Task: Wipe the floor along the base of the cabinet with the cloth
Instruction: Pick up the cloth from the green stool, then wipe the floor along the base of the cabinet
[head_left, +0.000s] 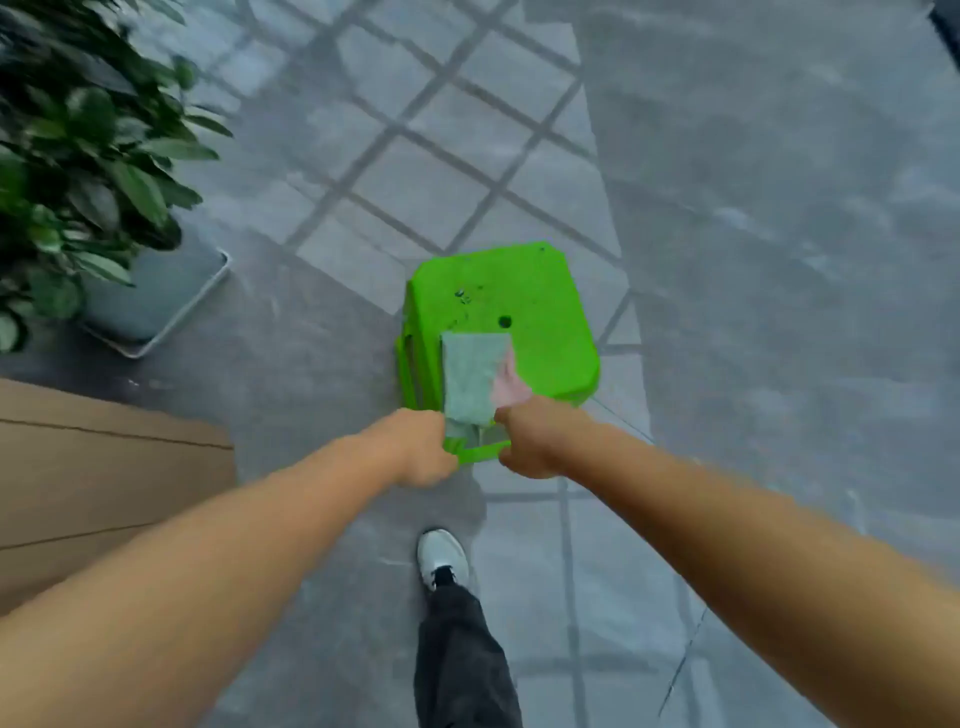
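A pale green cloth with a pink part (475, 376) hangs stretched between both my hands, above a bright green plastic stool (535, 306). My left hand (421, 447) is closed on the cloth's lower left edge. My right hand (530, 441) is closed on its lower right edge. The cloth's top rests against the stool's seat. A wooden cabinet surface (98, 483) shows at the left edge of the view. The grey tiled floor (727, 260) lies all around.
A leafy potted plant (78, 156) in a grey square planter (156, 301) stands at the left, beyond the cabinet. My foot in a white shoe (441, 556) and a dark trouser leg are below the hands.
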